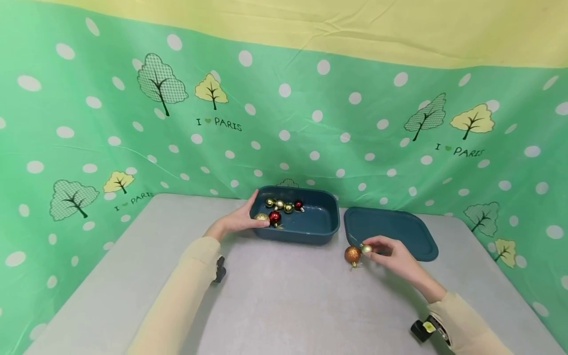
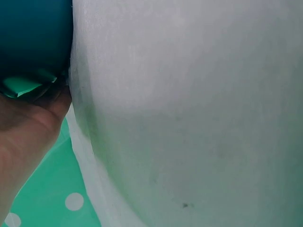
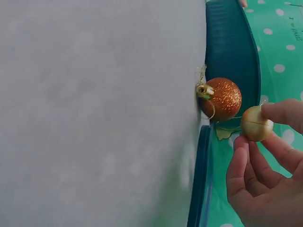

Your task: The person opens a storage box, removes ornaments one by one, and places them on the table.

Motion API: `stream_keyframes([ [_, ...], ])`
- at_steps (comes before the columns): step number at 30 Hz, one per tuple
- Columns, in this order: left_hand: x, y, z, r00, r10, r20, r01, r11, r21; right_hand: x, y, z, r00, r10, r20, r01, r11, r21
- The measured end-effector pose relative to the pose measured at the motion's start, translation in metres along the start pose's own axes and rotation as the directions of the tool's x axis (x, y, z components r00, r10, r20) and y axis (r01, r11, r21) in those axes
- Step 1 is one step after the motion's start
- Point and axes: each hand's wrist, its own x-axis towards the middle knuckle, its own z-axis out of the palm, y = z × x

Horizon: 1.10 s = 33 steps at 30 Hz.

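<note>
A small gold ball (image 1: 366, 249) is pinched in the right-hand grip (image 1: 398, 257), beside an orange glittery ball (image 1: 352, 254) and near the blue lid (image 1: 390, 224); the blue box (image 1: 296, 237), with ornaments (image 1: 274, 217) inside, is clasped by the left-hand grip (image 1: 237, 219).

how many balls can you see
8. In the box: two red balls, three small gold balls, one glittery gold ball by the left hand. Outside: one orange ball near the lid, one gold ball in the right hand. Some may be hidden.
</note>
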Motion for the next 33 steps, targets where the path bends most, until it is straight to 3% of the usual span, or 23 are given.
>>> stream_keyframes([
  [9,0.0031,0.0009,-0.0029,1.000,-0.020,-0.005,0.020,1.000,0.010,-0.0057,0.0098,0.0015,0.998,0.059,0.016,-0.059,0.998,0.016],
  [20,0.0022,0.0029,-0.0055,1.000,-0.026,-0.001,0.026,1.000,-0.001,-0.0037,0.0045,0.0037,0.990,0.123,0.071,-0.124,0.992,0.011],
  [33,0.0016,0.0003,-0.0026,1.000,-0.018,0.009,0.018,1.000,-0.005,-0.0012,0.0016,0.0066,0.984,0.146,0.103,-0.139,0.988,-0.071],
])
